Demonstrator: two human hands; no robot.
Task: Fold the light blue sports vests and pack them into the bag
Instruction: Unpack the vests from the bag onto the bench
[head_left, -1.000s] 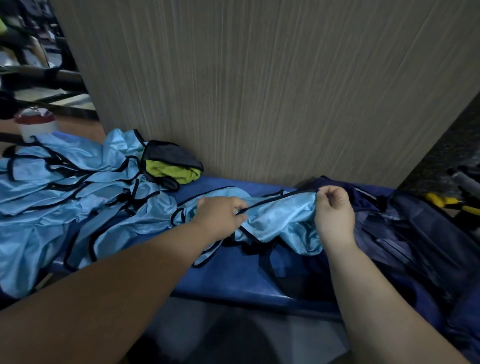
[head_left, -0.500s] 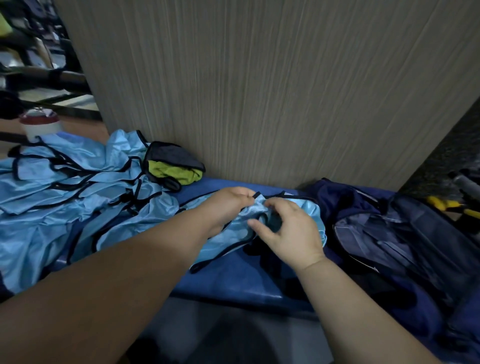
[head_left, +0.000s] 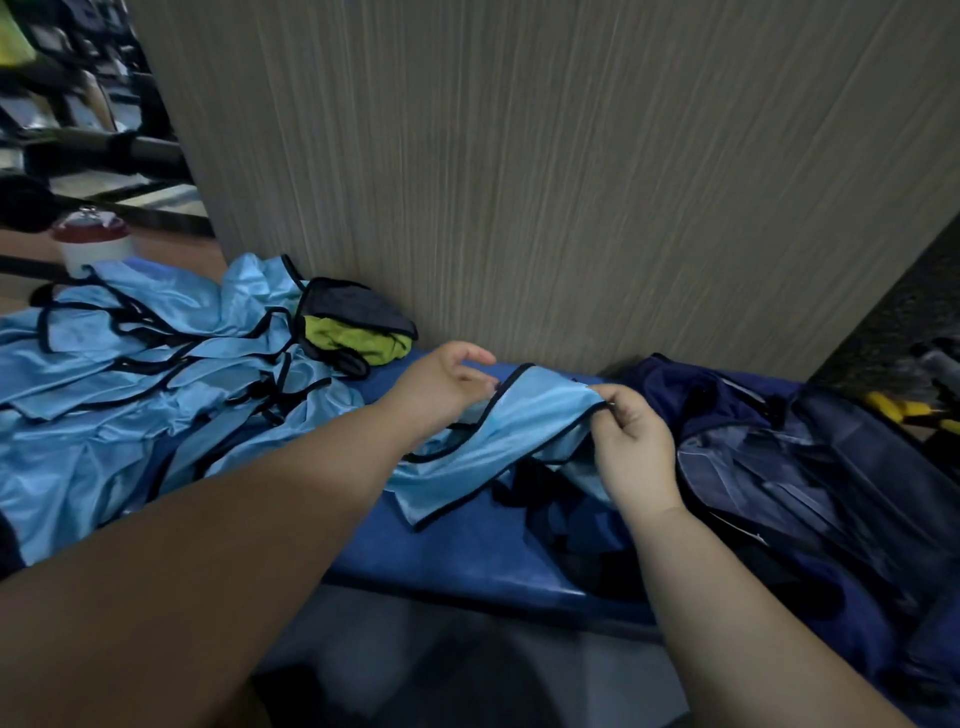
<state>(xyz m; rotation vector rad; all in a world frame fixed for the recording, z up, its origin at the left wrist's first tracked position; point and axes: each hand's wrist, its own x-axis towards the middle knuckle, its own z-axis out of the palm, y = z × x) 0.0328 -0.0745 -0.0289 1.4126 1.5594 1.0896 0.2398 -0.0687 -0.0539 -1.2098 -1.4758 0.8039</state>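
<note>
A vest (head_left: 519, 426) is held just beside the bag (head_left: 810, 467), pinched at its trim by the left hand (head_left: 441, 389) and right hand (head_left: 631, 447). Folding is judged in progress; the halves must next be aligned.

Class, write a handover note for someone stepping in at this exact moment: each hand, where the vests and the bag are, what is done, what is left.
Hands: the left hand pinches the vest at its black-trimmed edge; the right hand pinches its right corner.
Things: the vest hangs between both grips over the bench. The pile of unfolded vests lies on the left. The bag lies open on the right; no vest shows in it.
Done: one vest picked out, not yet folded.
Left: fold it, pack it, then work through the pile.
</note>
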